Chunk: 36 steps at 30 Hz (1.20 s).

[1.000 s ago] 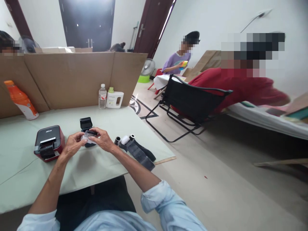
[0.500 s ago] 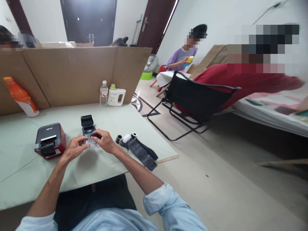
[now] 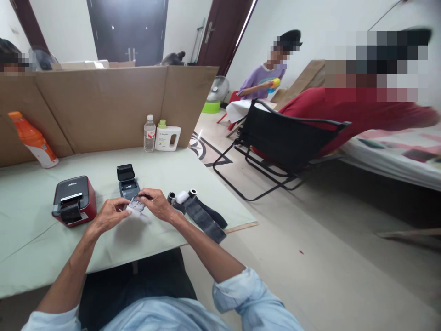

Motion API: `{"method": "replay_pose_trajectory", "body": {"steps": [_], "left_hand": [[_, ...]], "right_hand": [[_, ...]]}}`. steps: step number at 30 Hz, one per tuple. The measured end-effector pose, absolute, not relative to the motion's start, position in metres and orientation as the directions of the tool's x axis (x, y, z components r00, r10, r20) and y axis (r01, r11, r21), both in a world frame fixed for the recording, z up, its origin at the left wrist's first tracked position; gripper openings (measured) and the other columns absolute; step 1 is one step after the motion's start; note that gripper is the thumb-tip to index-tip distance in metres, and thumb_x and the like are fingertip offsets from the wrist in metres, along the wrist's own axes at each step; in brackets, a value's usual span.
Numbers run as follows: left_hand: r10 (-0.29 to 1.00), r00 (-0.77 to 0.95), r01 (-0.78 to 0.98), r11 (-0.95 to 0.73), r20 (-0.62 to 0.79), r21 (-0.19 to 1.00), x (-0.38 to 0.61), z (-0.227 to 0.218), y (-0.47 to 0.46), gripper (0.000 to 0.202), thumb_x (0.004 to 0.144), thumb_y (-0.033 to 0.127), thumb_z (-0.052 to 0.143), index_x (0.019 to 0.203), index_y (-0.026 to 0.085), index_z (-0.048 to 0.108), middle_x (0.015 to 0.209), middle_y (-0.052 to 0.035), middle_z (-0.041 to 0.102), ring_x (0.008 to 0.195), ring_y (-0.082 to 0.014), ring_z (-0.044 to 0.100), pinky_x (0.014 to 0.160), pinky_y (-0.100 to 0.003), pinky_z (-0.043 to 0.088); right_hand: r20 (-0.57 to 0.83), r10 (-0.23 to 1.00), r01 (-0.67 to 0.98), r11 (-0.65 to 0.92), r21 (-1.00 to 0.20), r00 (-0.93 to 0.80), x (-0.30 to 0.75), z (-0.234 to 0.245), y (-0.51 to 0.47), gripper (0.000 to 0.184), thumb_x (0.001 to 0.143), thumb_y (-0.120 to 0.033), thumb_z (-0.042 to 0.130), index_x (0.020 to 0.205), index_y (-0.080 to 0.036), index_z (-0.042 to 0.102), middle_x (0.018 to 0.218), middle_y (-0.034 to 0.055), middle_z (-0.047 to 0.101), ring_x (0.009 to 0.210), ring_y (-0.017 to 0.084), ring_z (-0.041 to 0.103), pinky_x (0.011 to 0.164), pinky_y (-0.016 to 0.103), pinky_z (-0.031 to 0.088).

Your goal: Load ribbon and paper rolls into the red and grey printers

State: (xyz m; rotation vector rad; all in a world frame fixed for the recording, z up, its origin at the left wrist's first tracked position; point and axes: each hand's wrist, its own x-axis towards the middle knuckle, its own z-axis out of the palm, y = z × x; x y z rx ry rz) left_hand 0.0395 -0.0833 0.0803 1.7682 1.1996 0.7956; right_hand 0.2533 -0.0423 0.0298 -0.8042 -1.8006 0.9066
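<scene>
Left hand [image 3: 109,215] and right hand [image 3: 155,205] nearly meet, fingers [image 3: 121,202] seemingly pinched.

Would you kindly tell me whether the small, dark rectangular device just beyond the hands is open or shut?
Open: the device has its black lid raised, exposing the interior.

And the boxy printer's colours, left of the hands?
Boxy printer: black top, red side; head view.

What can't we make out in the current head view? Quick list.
All head view:
Dark piece in the right hand: mostly covered by that hand; can't tell if it joins the white piece.
White piece's markings: too small and blurred to read.
Open black case: near end hidden behind the right hand and white piece.
White jug: label text too small.
Person in red: reaching hand blurred near the right edge.
</scene>
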Motion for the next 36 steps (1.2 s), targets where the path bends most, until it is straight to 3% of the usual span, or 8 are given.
{"method": "replay_pose_trajectory", "body": {"steps": [3, 6, 10, 14, 18, 24, 29, 36], "left_hand": [[0.959, 0.272, 0.396, -0.187, 0.08, 0.899, 0.038, 0.084, -0.074, 0.029, 0.073, 0.036, 0.078, 0.094, 0.017, 0.081, 0.079, -0.0037, 0.073, 0.069, -0.017, 0.058, 0.062, -0.027, 0.042], [0.979, 0.173, 0.328, -0.164, 0.112, 0.93, 0.037, 0.082, -0.069, 0.032, 0.069, 0.036, 0.081, 0.094, 0.015, 0.08, 0.083, -0.0049, 0.075, 0.073, -0.0182, 0.062, 0.066, -0.028, 0.046], [0.993, 0.068, 0.124, -0.102, 0.094, 0.987, 0.041, 0.069, -0.071, 0.041, 0.065, 0.038, 0.088, 0.097, 0.014, 0.078, 0.088, -0.0076, 0.077, 0.079, -0.0215, 0.069, 0.072, -0.031, 0.053], [0.995, 0.076, 0.007, -0.071, 0.071, 0.997, 0.054, 0.058, -0.077, 0.048, 0.062, 0.041, 0.092, 0.098, 0.013, 0.078, 0.091, -0.0087, 0.079, 0.084, -0.0237, 0.072, 0.081, -0.036, 0.058], [0.989, 0.123, 0.027, -0.088, 0.084, 0.996, 0.064, 0.059, -0.08, 0.04, 0.063, 0.041, 0.091, 0.09, 0.015, 0.077, 0.089, -0.0062, 0.077, 0.081, -0.0216, 0.071, 0.079, -0.035, 0.057], [0.983, 0.156, 0.135, -0.114, 0.093, 0.984, 0.06, 0.063, -0.084, 0.034, 0.07, 0.044, 0.086, 0.087, 0.016, 0.077, 0.079, -0.0043, 0.073, 0.072, -0.0174, 0.065, 0.064, -0.028, 0.053], [0.987, 0.103, 0.123, -0.132, 0.119, 0.984, 0.059, 0.066, -0.085, 0.036, 0.072, 0.047, 0.085, 0.087, 0.015, 0.078, 0.077, -0.0049, 0.073, 0.067, -0.0163, 0.063, 0.062, -0.028, 0.054], [0.994, 0.054, 0.058, -0.101, 0.098, 0.993, 0.056, 0.064, -0.088, 0.047, 0.064, 0.039, 0.092, 0.103, 0.013, 0.081, 0.072, -0.0025, 0.071, 0.065, -0.0153, 0.061, 0.063, -0.03, 0.052]], "right_hand": [[0.45, 0.832, 0.117, 0.507, -0.854, -0.325, 0.253, 0.044, -0.031, 0.019, 0.093, -0.036, 0.065, 0.089, -0.019, 0.074, 0.083, 0.001, 0.072, 0.076, 0.015, 0.062, 0.073, 0.027, 0.049], [0.456, 0.862, 0.082, 0.483, -0.872, -0.22, 0.253, 0.049, -0.024, 0.027, 0.091, -0.043, 0.069, 0.104, -0.02, 0.074, 0.099, 0.0048, 0.074, 0.092, 0.019, 0.067, 0.082, 0.03, 0.053], [0.303, 0.943, -0.053, 0.299, -0.953, -0.14, 0.247, 0.033, -0.032, 0.052, 0.095, -0.06, 0.063, 0.127, -0.019, 0.068, 0.122, 0.0108, 0.072, 0.112, 0.023, 0.067, 0.099, 0.038, 0.054], [0.253, 0.945, -0.148, 0.225, -0.963, -0.207, 0.231, 0.013, -0.051, 0.064, 0.095, -0.069, 0.06, 0.136, -0.02, 0.063, 0.13, 0.0097, 0.071, 0.121, 0.025, 0.065, 0.109, 0.041, 0.051], [0.255, 0.943, -0.188, 0.217, -0.958, -0.213, 0.221, 0.011, -0.059, 0.066, 0.095, -0.07, 0.059, 0.139, -0.021, 0.06, 0.134, 0.0091, 0.069, 0.125, 0.026, 0.064, 0.111, 0.041, 0.05], [0.284, 0.927, -0.208, 0.235, -0.949, -0.247, 0.225, 0.016, -0.06, 0.057, 0.097, -0.061, 0.062, 0.139, -0.023, 0.057, 0.128, 0.007, 0.07, 0.118, 0.024, 0.064, 0.106, 0.04, 0.052], [0.331, 0.911, -0.238, 0.275, -0.932, -0.246, 0.222, 0.017, -0.063, 0.046, 0.095, -0.051, 0.067, 0.129, -0.023, 0.059, 0.118, 0.0051, 0.07, 0.109, 0.021, 0.064, 0.098, 0.036, 0.055], [0.231, 0.929, -0.313, 0.137, -0.94, -0.288, 0.228, 0.016, -0.061, 0.048, 0.086, -0.065, 0.074, 0.102, -0.021, 0.066, 0.092, 0.0023, 0.07, 0.079, 0.016, 0.066, 0.071, 0.03, 0.058]]}}
